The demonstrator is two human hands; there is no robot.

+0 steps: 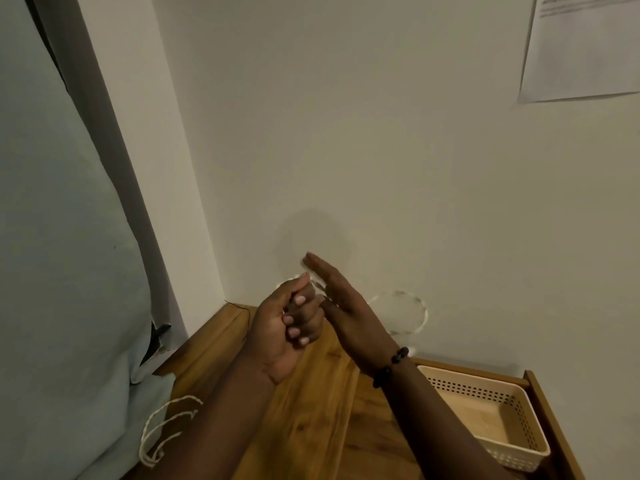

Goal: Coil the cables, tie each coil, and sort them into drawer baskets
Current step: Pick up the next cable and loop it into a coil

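- Your left hand (291, 327) is curled round a pale cable (412, 311); your right hand (341, 299) is flat with straight fingers and grips nothing.
- Keep each wrap even and snug.
- The blurred loop hangs in the air right of your hands, above the wooden top (311, 410); I can't tell its long axis.
- The basket (512, 459) waits at lower right.

1. A wooden worktop (311, 410) with visible grain stands in the corner against the pale wall.
2. A cream perforated basket (512, 441) sits at the right, inside a wooden frame that looks like an open drawer.
3. A white twisted string (156, 431) lies at the worktop's left edge, partly on pale fabric (69, 341).
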